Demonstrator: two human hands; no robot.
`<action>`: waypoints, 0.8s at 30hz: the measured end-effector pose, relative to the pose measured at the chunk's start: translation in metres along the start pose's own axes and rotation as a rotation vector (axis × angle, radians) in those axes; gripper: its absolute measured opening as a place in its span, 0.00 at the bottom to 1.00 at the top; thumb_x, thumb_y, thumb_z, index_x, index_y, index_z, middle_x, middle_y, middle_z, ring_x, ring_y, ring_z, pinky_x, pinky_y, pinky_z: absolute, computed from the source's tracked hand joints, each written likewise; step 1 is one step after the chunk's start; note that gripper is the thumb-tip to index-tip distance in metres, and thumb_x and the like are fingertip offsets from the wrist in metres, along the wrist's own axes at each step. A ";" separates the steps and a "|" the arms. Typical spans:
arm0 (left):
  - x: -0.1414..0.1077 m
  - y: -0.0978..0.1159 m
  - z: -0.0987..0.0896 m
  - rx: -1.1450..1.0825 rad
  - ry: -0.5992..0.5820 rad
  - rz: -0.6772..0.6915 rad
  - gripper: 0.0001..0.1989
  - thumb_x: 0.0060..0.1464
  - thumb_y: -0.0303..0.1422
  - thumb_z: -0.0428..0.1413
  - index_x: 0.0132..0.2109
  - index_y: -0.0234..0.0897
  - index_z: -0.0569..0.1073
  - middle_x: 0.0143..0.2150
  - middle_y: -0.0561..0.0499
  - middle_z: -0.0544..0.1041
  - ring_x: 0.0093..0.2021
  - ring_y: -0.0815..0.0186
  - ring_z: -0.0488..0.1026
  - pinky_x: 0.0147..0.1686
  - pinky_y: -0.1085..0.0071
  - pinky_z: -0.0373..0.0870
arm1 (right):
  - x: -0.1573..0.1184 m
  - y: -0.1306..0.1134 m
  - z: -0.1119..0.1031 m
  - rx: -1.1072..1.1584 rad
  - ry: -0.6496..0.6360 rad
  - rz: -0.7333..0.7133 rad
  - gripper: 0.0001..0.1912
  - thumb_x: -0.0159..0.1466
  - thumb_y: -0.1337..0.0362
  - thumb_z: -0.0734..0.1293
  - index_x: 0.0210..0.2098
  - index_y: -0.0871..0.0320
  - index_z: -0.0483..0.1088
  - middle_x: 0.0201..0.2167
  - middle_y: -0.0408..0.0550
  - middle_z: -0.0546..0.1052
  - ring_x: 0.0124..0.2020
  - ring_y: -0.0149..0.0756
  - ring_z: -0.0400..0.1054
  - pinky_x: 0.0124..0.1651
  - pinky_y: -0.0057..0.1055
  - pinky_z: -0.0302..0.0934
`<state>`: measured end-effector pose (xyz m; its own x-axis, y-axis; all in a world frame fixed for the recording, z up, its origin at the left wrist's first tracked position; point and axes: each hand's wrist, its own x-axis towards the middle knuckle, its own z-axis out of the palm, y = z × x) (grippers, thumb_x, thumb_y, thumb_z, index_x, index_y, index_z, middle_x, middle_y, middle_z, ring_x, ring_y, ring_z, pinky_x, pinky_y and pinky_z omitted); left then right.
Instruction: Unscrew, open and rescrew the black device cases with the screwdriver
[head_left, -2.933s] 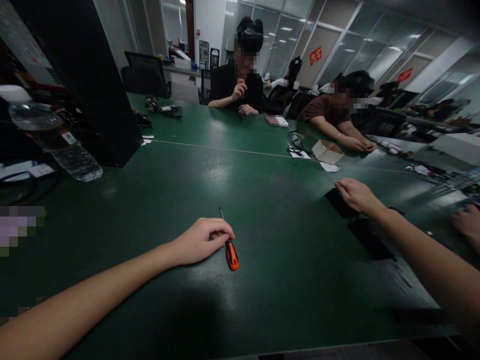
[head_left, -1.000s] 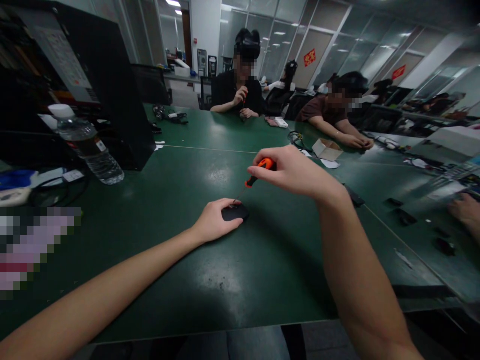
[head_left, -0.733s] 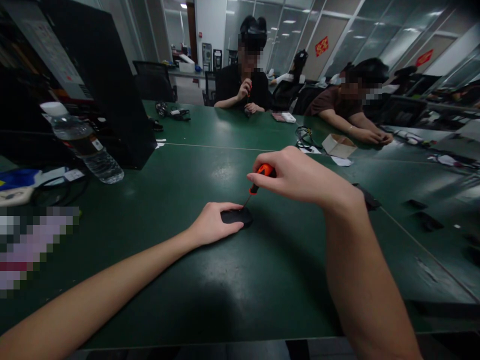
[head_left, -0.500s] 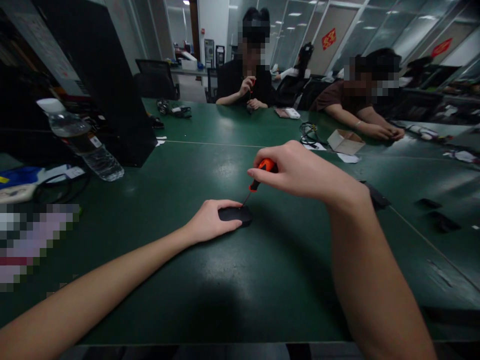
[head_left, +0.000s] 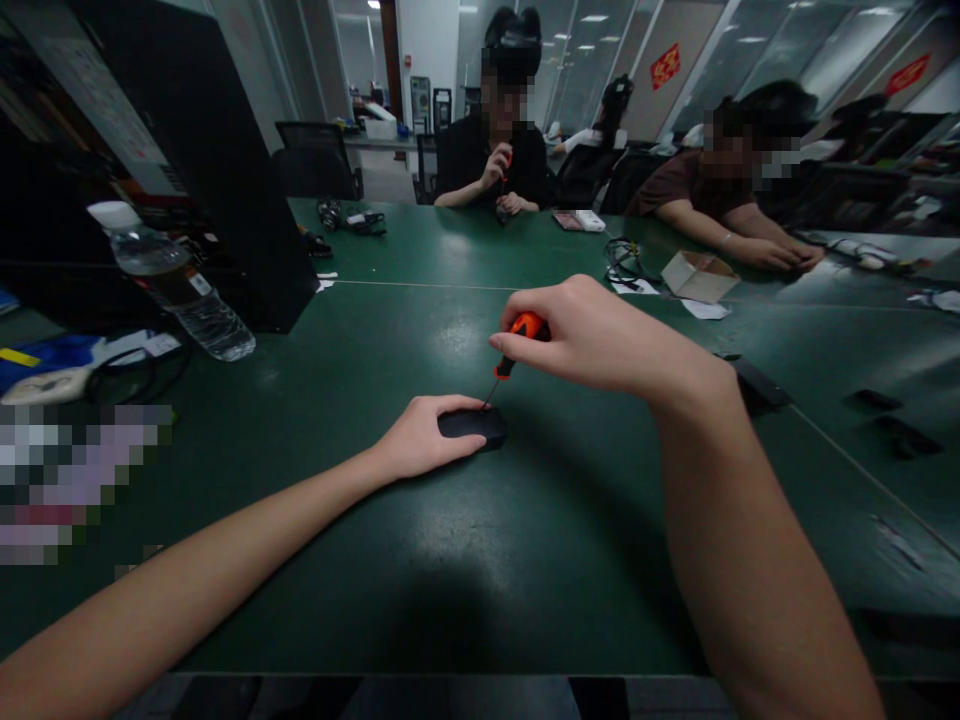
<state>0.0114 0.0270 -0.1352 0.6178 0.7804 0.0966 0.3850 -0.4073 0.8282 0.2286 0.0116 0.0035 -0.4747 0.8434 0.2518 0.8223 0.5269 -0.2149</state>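
A small black oblong case lies on the green table, its exact kind not clear. My left hand grips it from the left, thumb along the near side and fingers along the far side. Above it, my right hand is closed around the orange and black handle of a screwdriver. The screwdriver slants down to the left, and its tip meets the far edge of the case beside my left fingertips. Whether the tip sits in a screw is too small to tell.
A water bottle leans by a tall black computer case at left. Toward the right are an open small box, coiled cables and dark flat parts. Two people work across the green table, one holding a screwdriver.
Both hands keep their grip on the case and the screwdriver. The screwdriver handle has shifted very slightly left, and the whole view has moved a little.
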 end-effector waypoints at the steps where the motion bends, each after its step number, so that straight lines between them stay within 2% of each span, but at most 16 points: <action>1: 0.000 0.000 0.000 -0.001 0.001 0.000 0.23 0.54 0.36 0.65 0.56 0.36 0.79 0.55 0.46 0.82 0.53 0.54 0.79 0.58 0.59 0.72 | -0.001 -0.001 0.000 0.003 -0.009 -0.002 0.14 0.68 0.55 0.65 0.36 0.57 0.77 0.27 0.44 0.76 0.27 0.31 0.64 0.33 0.30 0.51; 6: 0.001 0.000 0.000 -0.010 -0.010 0.003 0.23 0.54 0.36 0.65 0.56 0.36 0.79 0.54 0.46 0.82 0.53 0.55 0.79 0.58 0.60 0.72 | -0.005 -0.002 -0.002 -0.012 -0.047 -0.013 0.08 0.66 0.61 0.66 0.38 0.57 0.76 0.31 0.45 0.78 0.29 0.33 0.66 0.34 0.30 0.53; 10: 0.001 -0.002 -0.002 -0.001 -0.032 0.015 0.24 0.55 0.37 0.64 0.57 0.36 0.78 0.55 0.46 0.82 0.53 0.55 0.79 0.57 0.60 0.72 | -0.007 -0.004 -0.004 -0.035 -0.110 -0.097 0.07 0.62 0.68 0.67 0.39 0.58 0.75 0.36 0.48 0.79 0.37 0.36 0.70 0.37 0.30 0.55; 13: 0.002 -0.006 -0.007 0.000 -0.088 0.067 0.26 0.54 0.37 0.65 0.59 0.36 0.76 0.57 0.45 0.80 0.54 0.54 0.78 0.56 0.61 0.72 | -0.008 -0.008 -0.005 -0.028 -0.141 -0.122 0.05 0.63 0.66 0.68 0.37 0.56 0.78 0.35 0.48 0.79 0.36 0.36 0.71 0.38 0.30 0.56; 16: 0.001 -0.010 -0.012 0.028 -0.111 0.110 0.27 0.51 0.37 0.67 0.59 0.36 0.76 0.55 0.45 0.80 0.53 0.54 0.78 0.54 0.61 0.72 | -0.008 -0.012 -0.005 0.031 -0.167 -0.137 0.08 0.66 0.64 0.67 0.37 0.56 0.80 0.33 0.46 0.80 0.33 0.34 0.71 0.37 0.30 0.57; 20: 0.000 -0.011 -0.015 0.062 -0.064 0.081 0.24 0.52 0.37 0.66 0.55 0.35 0.77 0.52 0.45 0.81 0.50 0.54 0.78 0.53 0.60 0.73 | -0.009 -0.011 -0.002 0.024 -0.097 -0.196 0.19 0.61 0.74 0.66 0.50 0.57 0.77 0.47 0.50 0.80 0.43 0.37 0.73 0.44 0.30 0.61; 22: 0.000 -0.010 -0.014 0.065 -0.043 0.096 0.22 0.52 0.36 0.65 0.55 0.36 0.77 0.52 0.45 0.81 0.50 0.54 0.78 0.53 0.60 0.73 | -0.008 -0.010 -0.001 -0.021 -0.094 -0.176 0.18 0.61 0.71 0.68 0.50 0.57 0.77 0.48 0.51 0.80 0.43 0.38 0.73 0.44 0.30 0.60; 24: -0.001 -0.009 -0.014 0.061 -0.033 0.125 0.21 0.52 0.34 0.64 0.54 0.35 0.78 0.52 0.44 0.81 0.51 0.54 0.78 0.54 0.60 0.72 | -0.007 -0.009 -0.001 -0.049 -0.116 -0.128 0.11 0.64 0.66 0.69 0.45 0.57 0.79 0.41 0.49 0.81 0.38 0.37 0.72 0.40 0.31 0.59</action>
<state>-0.0018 0.0366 -0.1350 0.6853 0.7061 0.1785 0.3436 -0.5295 0.7756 0.2247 0.0011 0.0047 -0.6071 0.7778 0.1628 0.7658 0.6273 -0.1416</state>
